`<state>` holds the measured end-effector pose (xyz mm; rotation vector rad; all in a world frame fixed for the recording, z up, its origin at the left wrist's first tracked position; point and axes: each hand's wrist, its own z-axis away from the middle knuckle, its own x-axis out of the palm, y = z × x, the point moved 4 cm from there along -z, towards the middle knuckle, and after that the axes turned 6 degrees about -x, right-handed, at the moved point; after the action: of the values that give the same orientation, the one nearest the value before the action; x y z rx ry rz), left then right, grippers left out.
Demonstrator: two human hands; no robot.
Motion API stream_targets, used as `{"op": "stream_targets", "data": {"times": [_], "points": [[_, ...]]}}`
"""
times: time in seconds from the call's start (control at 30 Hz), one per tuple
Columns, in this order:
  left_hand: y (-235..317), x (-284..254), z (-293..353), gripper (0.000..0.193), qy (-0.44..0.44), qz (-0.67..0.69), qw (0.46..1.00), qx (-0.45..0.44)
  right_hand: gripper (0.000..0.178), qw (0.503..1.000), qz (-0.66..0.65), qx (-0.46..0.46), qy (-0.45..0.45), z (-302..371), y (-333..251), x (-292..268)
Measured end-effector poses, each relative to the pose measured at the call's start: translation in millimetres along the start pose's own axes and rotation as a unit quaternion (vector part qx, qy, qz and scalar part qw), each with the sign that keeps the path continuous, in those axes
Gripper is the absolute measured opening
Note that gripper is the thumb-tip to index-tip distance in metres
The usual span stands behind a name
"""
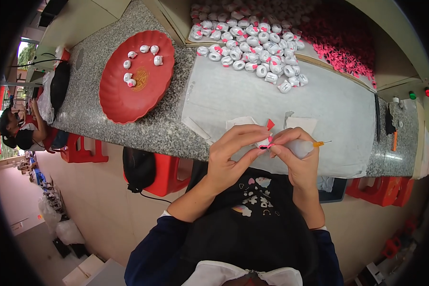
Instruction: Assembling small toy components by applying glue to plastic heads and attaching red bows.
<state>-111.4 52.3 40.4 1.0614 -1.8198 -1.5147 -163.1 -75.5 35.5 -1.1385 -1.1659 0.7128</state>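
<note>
Left hand [226, 155] and right hand [301, 164] are being used to pinch a pink-and-white piece [264, 144], ideally lightly, the right-palmed needle-tipped bottle [300, 148] being pointed clear of it.

The squeeze bottle [300, 148] is looking like soft, cloudy plastic, its orange hub [318, 144] like harder plastic and its thin needle [327, 141] like metal. White cat-head beads [252, 47] are shining like smooth, glossy plastic. The scalloped tray [110, 90] is showing smooth red plastic with a soft sheen. The countertop [81, 105] is resembling polished speckled granite, and the white work sheet [329, 105] is looking papery and matt. The apron [248, 238] is appearing as matt black cloth.
</note>
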Motion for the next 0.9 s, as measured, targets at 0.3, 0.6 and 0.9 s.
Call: {"op": "stream_targets", "data": {"times": [0.3, 0.6, 0.9], "points": [[-10, 1, 3, 0.026, -0.013, 0.265, 0.960, -0.091, 0.028, 0.997, 0.028, -0.064, -0.015, 3, 0, 0], [-8, 1, 6, 0.025, -0.047, 0.236, 0.968, -0.069, 0.031, 0.996, -0.051, 0.042, -0.056, 5, 6, 8], [-8, 3, 5, 0.022, -0.055, 0.234, 0.969, -0.048, 0.025, 0.998, -0.042, 0.013, -0.053, 7, 5, 5]]}}
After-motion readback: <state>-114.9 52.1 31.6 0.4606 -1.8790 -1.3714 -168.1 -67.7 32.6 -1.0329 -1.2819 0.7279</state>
